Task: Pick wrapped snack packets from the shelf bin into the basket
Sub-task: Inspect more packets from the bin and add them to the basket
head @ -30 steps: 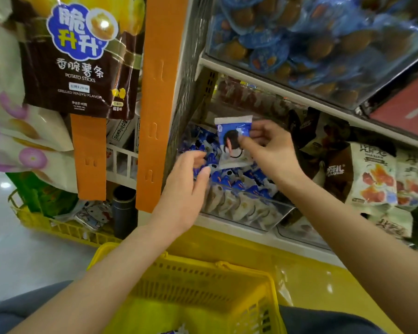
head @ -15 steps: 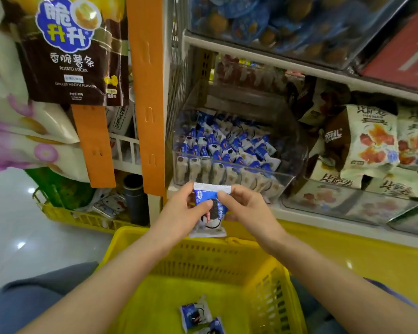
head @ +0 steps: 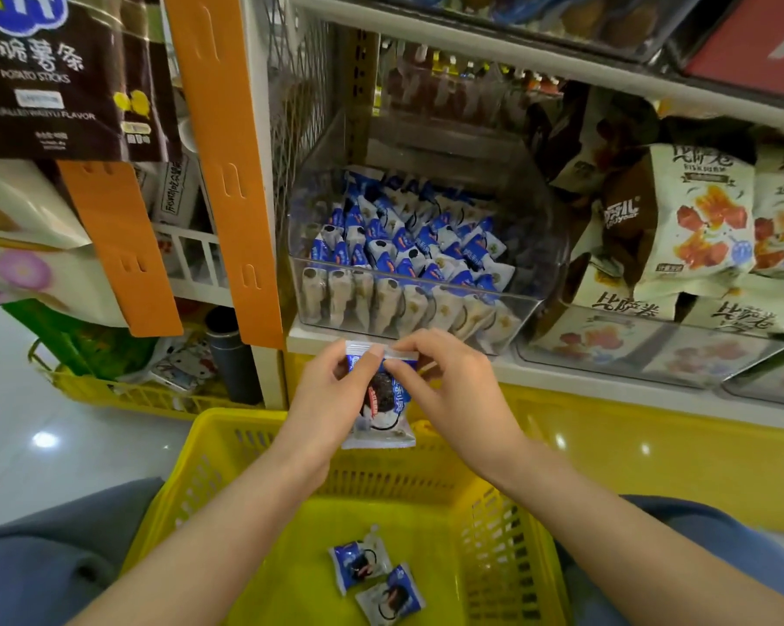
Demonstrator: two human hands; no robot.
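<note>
I see both hands on 1 snack packet [head: 383,399]. The left hand [head: 331,399] pinches the crimped top seal at its left corner and the right hand [head: 453,390] pinches the right corner, fingers curled on both. The packet is glossy film, blue over white, roughly rectangular, with a dark round biscuit printed on it. It hangs upright over the far rim of the basket [head: 245,422], just below the shelf edge and in front of the bin [head: 527,309].

The bin is clear rigid plastic with rounded corners. It's packed with rows of matching packets [head: 403,246] standing on edge.

The basket is yellow slotted plastic and rectangular. 2 loose packets [head: 358,562] lie flat on its floor, touching each other.

Right of the bin there are matte cream snack bags [head: 697,219] with red print. To the left, a flat orange strip [head: 218,164].
</note>
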